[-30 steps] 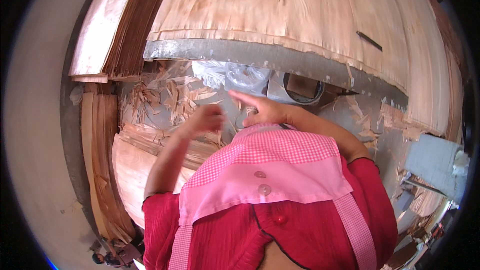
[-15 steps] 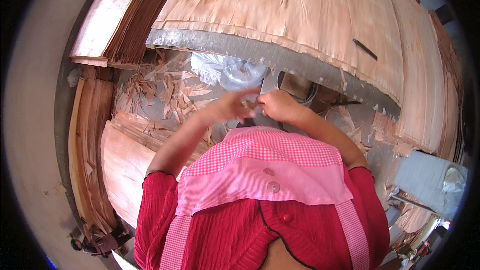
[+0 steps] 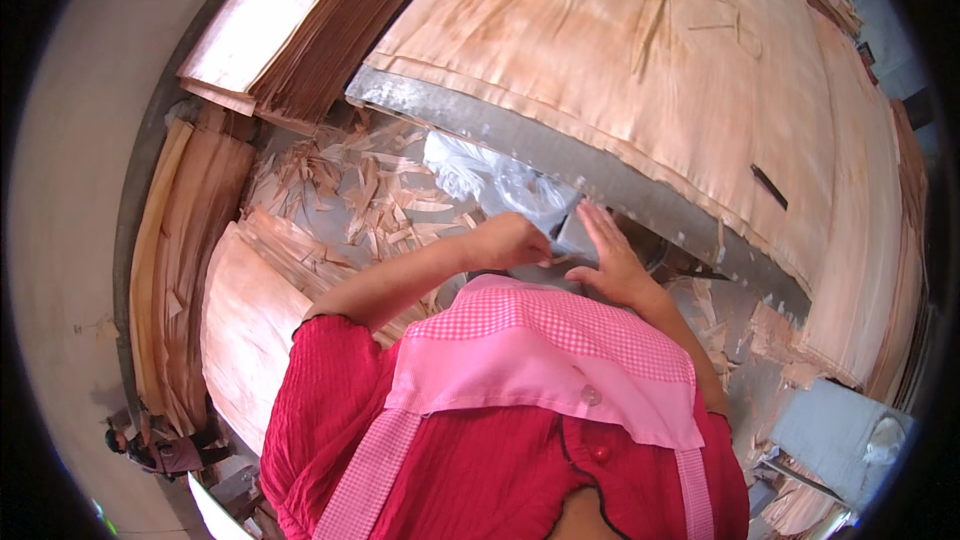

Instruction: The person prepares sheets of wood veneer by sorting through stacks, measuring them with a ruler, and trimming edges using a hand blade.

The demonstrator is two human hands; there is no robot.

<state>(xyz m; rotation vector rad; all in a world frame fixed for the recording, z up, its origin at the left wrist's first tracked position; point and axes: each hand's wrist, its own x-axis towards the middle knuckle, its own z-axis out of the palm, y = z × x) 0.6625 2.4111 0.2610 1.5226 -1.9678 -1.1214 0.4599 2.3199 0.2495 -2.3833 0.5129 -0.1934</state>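
Observation:
My left hand (image 3: 512, 240) is curled above the pink checked apron (image 3: 545, 340) at my front; I cannot make out what its fingers hold, if anything. My right hand (image 3: 612, 255) is open beside it, fingers stretched forward toward the lower edge of a grey board (image 3: 480, 115). Beyond both hands lie white and clear plastic bags (image 3: 480, 180) and a grey metal container (image 3: 580, 230), partly hidden by my right hand. A wide stack of wood veneer sheets (image 3: 610, 20) rests on the board, with a thin dark tool (image 3: 769, 187) on it.
More veneer stacks stand at the upper left (image 3: 250, 10) and lower left (image 3: 245, 330). Torn veneer scraps (image 3: 390, 190) litter the floor. A grey-blue box (image 3: 835, 440) is at lower right, a pale wall (image 3: 80, 240) at left, and another person (image 3: 150, 450) at the far lower left.
My view has turned, tilting the scene. My left hand has moved right and curled; my right hand, closed half a second ago, has its fingers stretched out.

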